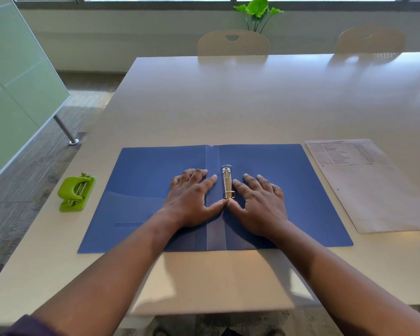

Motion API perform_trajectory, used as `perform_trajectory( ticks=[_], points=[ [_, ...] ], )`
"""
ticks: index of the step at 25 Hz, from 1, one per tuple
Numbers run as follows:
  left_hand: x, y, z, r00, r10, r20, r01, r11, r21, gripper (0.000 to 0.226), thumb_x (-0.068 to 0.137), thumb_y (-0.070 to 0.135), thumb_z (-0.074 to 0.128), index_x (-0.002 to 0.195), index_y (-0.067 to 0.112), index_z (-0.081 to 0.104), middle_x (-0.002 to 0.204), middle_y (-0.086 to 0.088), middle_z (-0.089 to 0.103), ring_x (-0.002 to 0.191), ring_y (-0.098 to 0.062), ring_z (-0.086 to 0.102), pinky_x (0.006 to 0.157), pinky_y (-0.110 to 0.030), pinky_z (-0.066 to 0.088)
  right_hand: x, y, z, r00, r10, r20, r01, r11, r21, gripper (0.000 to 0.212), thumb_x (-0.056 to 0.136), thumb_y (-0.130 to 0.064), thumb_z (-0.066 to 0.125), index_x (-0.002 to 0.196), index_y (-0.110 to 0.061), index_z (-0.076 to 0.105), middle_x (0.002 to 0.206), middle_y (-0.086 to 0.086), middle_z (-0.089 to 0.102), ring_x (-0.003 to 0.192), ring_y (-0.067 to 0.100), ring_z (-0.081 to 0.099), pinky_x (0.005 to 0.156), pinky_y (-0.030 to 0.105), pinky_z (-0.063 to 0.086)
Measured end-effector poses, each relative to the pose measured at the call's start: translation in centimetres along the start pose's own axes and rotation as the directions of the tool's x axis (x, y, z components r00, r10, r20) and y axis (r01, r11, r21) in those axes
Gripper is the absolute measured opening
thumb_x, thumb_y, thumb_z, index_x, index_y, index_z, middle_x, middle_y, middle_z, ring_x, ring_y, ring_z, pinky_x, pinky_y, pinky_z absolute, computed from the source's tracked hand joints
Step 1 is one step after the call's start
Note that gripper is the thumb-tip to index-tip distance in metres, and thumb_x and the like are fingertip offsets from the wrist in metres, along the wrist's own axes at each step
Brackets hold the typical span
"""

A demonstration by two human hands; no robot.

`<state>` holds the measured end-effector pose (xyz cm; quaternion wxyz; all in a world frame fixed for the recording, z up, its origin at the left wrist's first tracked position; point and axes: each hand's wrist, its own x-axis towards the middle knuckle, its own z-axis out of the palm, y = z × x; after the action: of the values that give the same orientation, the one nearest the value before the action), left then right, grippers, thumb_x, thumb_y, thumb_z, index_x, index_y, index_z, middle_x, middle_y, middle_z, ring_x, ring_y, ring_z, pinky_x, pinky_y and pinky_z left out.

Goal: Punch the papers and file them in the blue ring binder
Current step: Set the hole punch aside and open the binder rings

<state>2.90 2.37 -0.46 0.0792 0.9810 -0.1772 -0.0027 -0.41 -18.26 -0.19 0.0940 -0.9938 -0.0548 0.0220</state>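
Observation:
The blue ring binder (289, 190) lies open and flat on the table in front of me. Its metal ring mechanism (227, 183) runs along the spine, with both rings closed. My left hand (192, 200) rests flat on the left cover, fingers spread. On the right cover my right hand (257, 204) lies flat the same way. Both thumbs meet at the near end of the ring mechanism. The papers (374, 187), a printed stack, lie to the right of the binder. A green hole punch (75, 192) sits left of the binder.
The white table (228, 105) stretches far beyond the binder. Two cream chairs (233, 43) stand at its far side, with a green plant (257, 10) behind. A frosted glass partition (15, 76) stands to the left, off the table.

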Motion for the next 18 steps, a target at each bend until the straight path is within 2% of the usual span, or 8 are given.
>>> perform_trajectory(
  ticks=[3,7,9,15,18],
  points=[
    [-0.1,0.5,-0.1,1.000,-0.021,-0.014,0.020,0.999,-0.030,0.091,0.078,0.085,0.030,0.149,0.031,0.046,0.149,0.004,0.040,0.144,-0.022,0.030,0.116,-0.049,0.027,-0.1,0.0,-0.2,1.000,0.000,-0.023,0.000,1.000,-0.020,0.073,0.090,-0.075,0.022,0.150,-0.038,0.040,0.159,-0.003,0.038,0.148,0.025,0.028,0.111,0.049,0.026],
    [0.0,1.0,-0.1,0.997,-0.041,-0.063,0.037,0.998,-0.054,0.083,0.077,0.082,0.033,0.138,0.030,0.056,0.135,0.006,0.048,0.135,-0.021,0.039,0.110,-0.048,0.031,0.3,0.1,-0.5,0.995,-0.007,-0.101,0.005,1.000,-0.025,0.065,0.088,-0.073,0.030,0.125,-0.033,0.066,0.137,-0.004,0.059,0.126,0.026,0.048,0.094,0.045,0.038],
    [0.1,1.2,0.0,0.996,-0.043,-0.073,0.039,0.998,-0.052,0.080,0.078,0.080,0.035,0.135,0.029,0.058,0.131,0.006,0.049,0.131,-0.021,0.041,0.108,-0.049,0.031,0.5,0.2,-0.3,0.991,-0.018,-0.129,0.015,1.000,-0.026,0.064,0.088,-0.072,0.032,0.119,-0.030,0.069,0.131,-0.004,0.062,0.121,0.025,0.052,0.091,0.045,0.040],
    [-0.3,1.8,0.6,0.990,-0.074,-0.123,0.066,0.996,-0.065,0.070,0.084,0.076,0.043,0.133,0.028,0.058,0.127,0.006,0.048,0.130,-0.021,0.040,0.110,-0.048,0.028,0.5,0.5,0.1,0.983,-0.040,-0.177,0.043,0.999,0.016,0.062,0.088,-0.069,0.036,0.120,-0.028,0.071,0.132,-0.003,0.064,0.125,0.025,0.053,0.096,0.046,0.041],
    [-0.3,1.6,1.0,0.990,-0.078,-0.118,0.067,0.993,-0.094,0.072,0.086,0.076,0.041,0.138,0.028,0.056,0.143,0.004,0.044,0.141,-0.020,0.033,0.116,-0.049,0.022,0.4,0.5,0.4,0.981,-0.037,-0.190,0.042,0.999,0.023,0.061,0.090,-0.068,0.039,0.124,-0.027,0.069,0.135,-0.001,0.064,0.127,0.026,0.053,0.099,0.047,0.041]
  ],
)
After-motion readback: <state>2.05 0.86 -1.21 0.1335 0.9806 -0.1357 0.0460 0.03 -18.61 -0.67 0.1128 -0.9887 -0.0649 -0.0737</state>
